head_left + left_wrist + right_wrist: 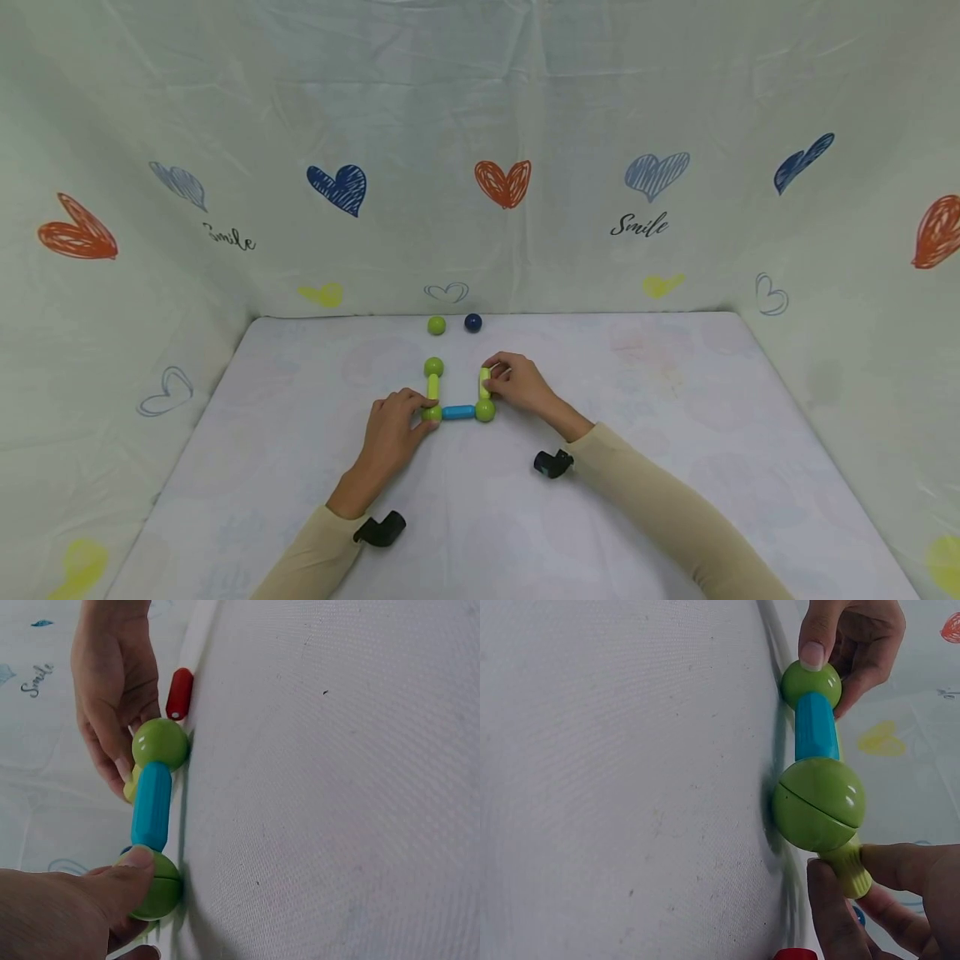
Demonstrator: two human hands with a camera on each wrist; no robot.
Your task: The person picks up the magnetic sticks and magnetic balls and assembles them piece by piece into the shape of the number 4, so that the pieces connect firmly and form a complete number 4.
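Observation:
On the table lies a U-shaped build of balls and rods. A blue rod (459, 412) joins two green balls at its near side. My left hand (392, 427) pinches the left corner ball (161, 889) between thumb and fingers. From that ball a yellow-green rod (432, 387) runs away to another green ball (433, 367). At the right corner ball (819, 804), my right hand (519, 385) pinches a second yellow-green rod (847, 871) whose near end meets the ball. Fingers partly cover this rod.
Beyond the build, a loose green ball (437, 326) and a dark blue ball (472, 322) sit near the table's back edge. A red rod (179, 694) lies by the right hand, hidden in the head view. A printed cloth backdrop (405, 108) rises behind the table.

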